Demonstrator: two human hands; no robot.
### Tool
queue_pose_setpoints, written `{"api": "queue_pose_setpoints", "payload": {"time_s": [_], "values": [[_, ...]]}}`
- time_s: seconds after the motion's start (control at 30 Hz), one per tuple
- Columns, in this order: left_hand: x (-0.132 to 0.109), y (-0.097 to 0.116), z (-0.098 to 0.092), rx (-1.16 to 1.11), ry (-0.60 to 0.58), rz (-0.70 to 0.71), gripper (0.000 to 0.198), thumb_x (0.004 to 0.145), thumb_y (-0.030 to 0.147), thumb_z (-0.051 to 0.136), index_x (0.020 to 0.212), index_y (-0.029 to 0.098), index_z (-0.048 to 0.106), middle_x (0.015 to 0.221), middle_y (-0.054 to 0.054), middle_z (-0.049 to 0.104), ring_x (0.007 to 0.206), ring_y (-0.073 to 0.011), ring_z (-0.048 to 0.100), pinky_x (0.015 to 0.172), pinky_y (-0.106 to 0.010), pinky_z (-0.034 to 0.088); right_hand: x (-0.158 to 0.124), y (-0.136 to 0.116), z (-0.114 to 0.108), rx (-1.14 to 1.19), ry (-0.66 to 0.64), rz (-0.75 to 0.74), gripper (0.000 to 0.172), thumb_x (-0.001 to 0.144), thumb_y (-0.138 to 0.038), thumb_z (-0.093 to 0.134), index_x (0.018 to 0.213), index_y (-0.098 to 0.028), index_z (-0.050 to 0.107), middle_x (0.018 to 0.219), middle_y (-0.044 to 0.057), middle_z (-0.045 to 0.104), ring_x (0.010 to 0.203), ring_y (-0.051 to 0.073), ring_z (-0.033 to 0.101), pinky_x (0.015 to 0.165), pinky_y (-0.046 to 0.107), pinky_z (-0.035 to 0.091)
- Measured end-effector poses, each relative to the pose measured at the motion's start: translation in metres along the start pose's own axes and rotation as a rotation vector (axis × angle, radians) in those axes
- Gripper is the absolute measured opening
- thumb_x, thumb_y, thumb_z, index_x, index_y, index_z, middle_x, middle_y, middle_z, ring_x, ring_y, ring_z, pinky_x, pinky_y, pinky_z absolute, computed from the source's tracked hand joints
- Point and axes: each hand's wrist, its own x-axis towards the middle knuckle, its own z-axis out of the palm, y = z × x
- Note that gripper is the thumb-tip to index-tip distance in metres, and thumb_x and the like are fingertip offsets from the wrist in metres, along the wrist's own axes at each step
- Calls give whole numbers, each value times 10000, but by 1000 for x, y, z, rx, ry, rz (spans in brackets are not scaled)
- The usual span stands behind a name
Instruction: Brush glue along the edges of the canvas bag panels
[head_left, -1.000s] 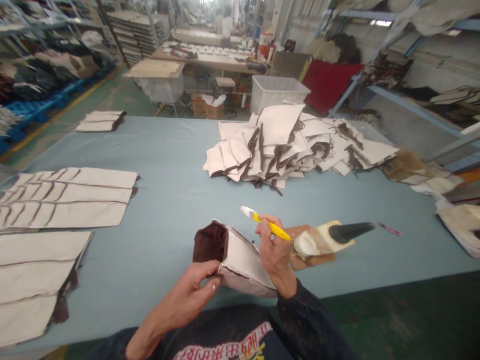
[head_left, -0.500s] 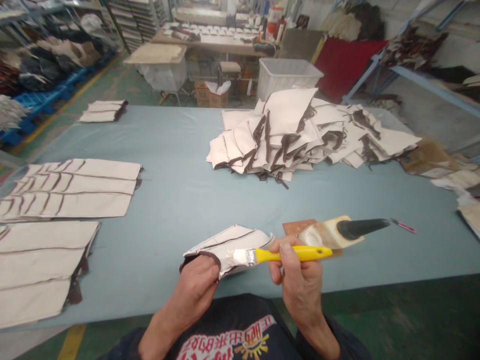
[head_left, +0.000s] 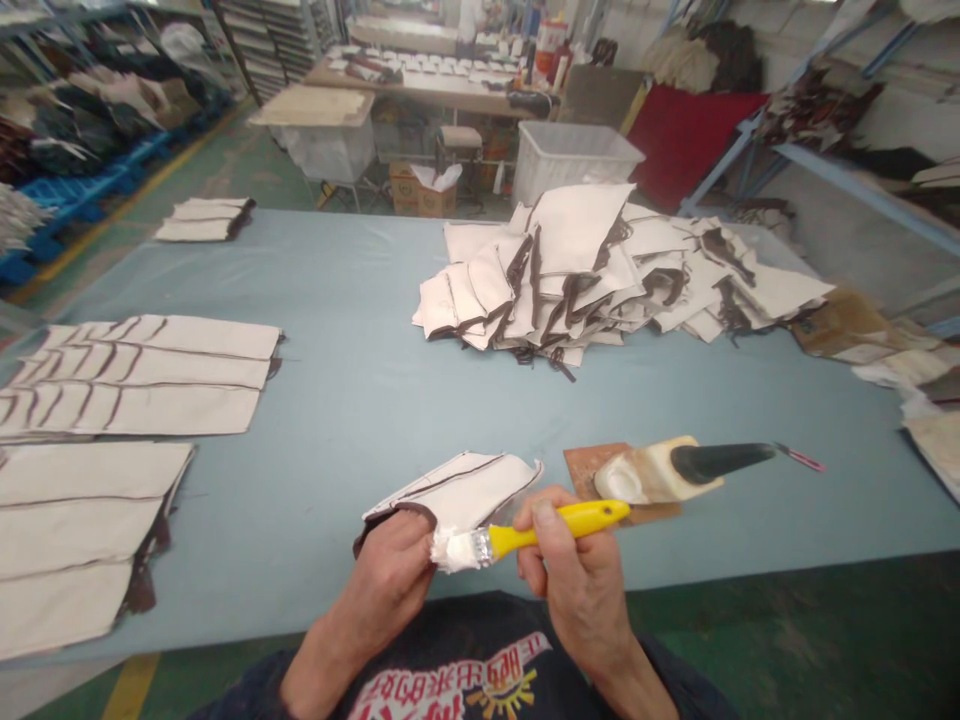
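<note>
My left hand [head_left: 394,575] is closed on the near left edge of a cream fabric piece [head_left: 469,488] with dark brown trim, its fingertips hidden in the fold. In my right hand [head_left: 574,570] is a paintbrush [head_left: 559,525] with a yellow handle, gripped between thumb and fingers. White paste coats the bristles, which sit right beside my left fingers at the fabric's near edge; whether they touch it I cannot tell. Past my right hand lies a pale container [head_left: 626,478] of white paste with a dark handle, on a brown board [head_left: 589,465].
A large heap of cream pieces [head_left: 577,235] covers the table's far middle and right. Stacked pieces lie at the left [head_left: 202,375], near left [head_left: 90,530] and far left [head_left: 202,220]. A small pink-handled tool [head_left: 804,459] lies right of the container. Beyond the table stands a white bin [head_left: 574,165].
My right hand has brought the brush left and toward me, its bristles shifting from over the fabric to its near edge by my left fingers. The left hand keeps its hold.
</note>
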Motion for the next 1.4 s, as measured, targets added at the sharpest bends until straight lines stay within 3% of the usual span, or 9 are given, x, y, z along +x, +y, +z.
{"api": "queue_pose_setpoints", "payload": {"time_s": [0.13,0.3,0.47,0.6,0.8,0.9,1.07,1.23,1.4], "values": [[2,-1,-1,3,1,-13,300,939,-32,412,779,217,460,689,-3,496,657,-168,434,608,-308,304,3,-1,-4,-30,96,-66,429,978,-572,563,763,-201,593,407,-96,413,357,81,420,374,181,342],[7,-2,2,4,0,-14,283,957,-20,405,813,211,483,711,-7,515,672,-167,455,610,-300,313,2,5,1,-35,28,-75,392,1012,-510,533,791,-194,607,419,-79,472,354,76,418,372,178,327],[13,-2,3,18,-10,-16,266,966,-1,407,822,208,487,714,-7,523,673,-166,471,609,-295,326,14,1,-4,-92,148,-178,388,1000,-519,550,799,-193,616,435,-75,490,363,78,437,373,177,334],[15,-2,3,17,-10,-14,281,960,3,405,785,216,460,703,-8,524,662,-167,471,605,-298,327,16,-6,-11,-60,242,-171,391,988,-535,566,785,-204,605,411,-90,448,360,88,434,382,190,365],[12,0,7,-63,-15,-52,277,944,9,412,779,206,515,701,-7,548,657,-160,498,597,-282,336,10,-3,-9,-92,53,-60,446,991,-570,530,776,-187,605,429,-73,466,367,81,409,375,195,302],[13,1,7,-196,-28,-211,269,945,67,426,750,201,553,688,-3,569,631,-153,523,592,-269,360,15,-7,-17,-84,88,-47,454,971,-592,555,764,-190,599,410,-80,436,365,90,407,377,206,318],[29,4,-5,-571,-83,-694,222,953,293,549,924,179,737,823,-50,716,793,-209,637,706,-279,464,18,-13,-28,-42,200,-210,372,991,-508,583,793,-195,615,421,-80,463,358,96,427,387,213,377],[45,13,-19,-971,-88,-841,360,850,460,717,1043,161,771,888,-70,757,785,-205,641,742,-275,496,17,-4,-13,-41,145,-409,320,1043,-408,515,817,-209,622,479,-72,514,381,83,458,394,183,361],[42,21,-19,-1113,-99,-933,433,790,488,784,1091,176,775,873,-53,762,730,-176,622,687,-245,478,19,2,-2,-213,89,-504,281,1043,-352,508,837,-207,633,554,-51,565,474,101,540,491,214,446]]}}
